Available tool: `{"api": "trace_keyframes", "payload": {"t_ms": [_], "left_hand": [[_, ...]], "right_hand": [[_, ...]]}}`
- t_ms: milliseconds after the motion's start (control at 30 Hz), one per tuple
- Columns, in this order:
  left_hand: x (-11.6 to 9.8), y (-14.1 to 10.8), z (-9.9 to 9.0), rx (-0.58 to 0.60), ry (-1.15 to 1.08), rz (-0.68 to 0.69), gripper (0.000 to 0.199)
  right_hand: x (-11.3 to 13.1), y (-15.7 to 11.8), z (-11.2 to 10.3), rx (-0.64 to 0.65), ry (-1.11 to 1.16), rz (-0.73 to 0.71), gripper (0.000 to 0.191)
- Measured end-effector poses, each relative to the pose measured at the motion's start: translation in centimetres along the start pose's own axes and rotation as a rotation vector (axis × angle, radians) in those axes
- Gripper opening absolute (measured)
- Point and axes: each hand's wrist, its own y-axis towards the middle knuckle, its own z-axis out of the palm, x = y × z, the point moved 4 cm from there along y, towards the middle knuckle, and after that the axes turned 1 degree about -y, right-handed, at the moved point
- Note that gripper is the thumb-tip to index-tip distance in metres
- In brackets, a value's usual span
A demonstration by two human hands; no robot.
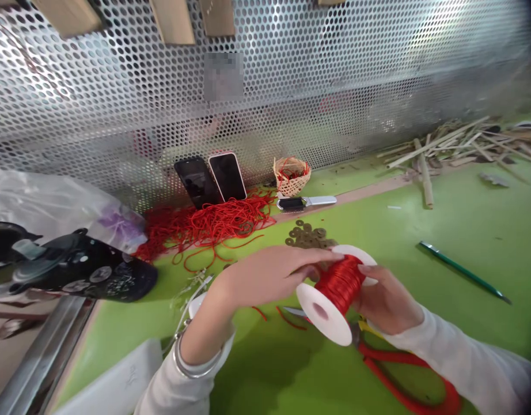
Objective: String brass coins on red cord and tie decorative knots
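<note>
A white spool wound with shiny red cord (341, 282) is held tilted above the green table. My left hand (269, 275) reaches over it from the left, fingers closed on the cord and upper side. On the right, my right hand (384, 297) grips the spool, its thumb on the cord near the far flange. Below the hands lie red-handled scissors (404, 386), partly hidden by the spool and right sleeve. Short red cord pieces (291, 320) rest beside the blade. Just behind the spool is a cluster of coin-like discs (306, 235).
Tangled red cord (222, 222) lies before two phones (228, 176) leaning on the perforated metal panel (257, 124). Behind are a hairbrush (306, 202) and small woven basket (291, 177). A black bottle (97, 268) lies left; a green pen-like tool (464, 271) and bamboo strips (459, 144) are right.
</note>
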Motion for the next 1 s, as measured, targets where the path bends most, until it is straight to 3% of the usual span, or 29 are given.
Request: {"api": "trace_keyframes", "payload": {"t_ms": [233,367,633,767,867,1000], "left_hand": [[-0.8,-0.1,-0.9,-0.093,-0.092,-0.021,0.025],[-1.3,0.1,-0.7,-0.12,-0.102,-0.031,0.023],[-3.1,1.1,1.7,-0.28,0.448,0.001,0.031],[-3.5,2.0,2.7,-0.358,0.644,0.075,0.012],[-4.0,1.8,2.5,-0.456,0.604,0.188,0.013],[-4.7,0.7,1.0,-0.574,0.251,0.335,0.012]], "right_hand": [[0.1,0.2,0.3,-0.018,0.049,0.047,0.044],[0.0,0.0,0.4,-0.016,0.062,0.052,0.043],[-0.2,0.0,0.0,-0.103,0.223,-0.044,0.029],[-0.2,0.3,-0.2,-0.038,0.336,-0.05,0.017],[0.2,0.5,0.0,0.064,0.436,-0.029,0.015],[0.9,0.5,0.4,0.218,0.497,-0.008,0.003]]}}
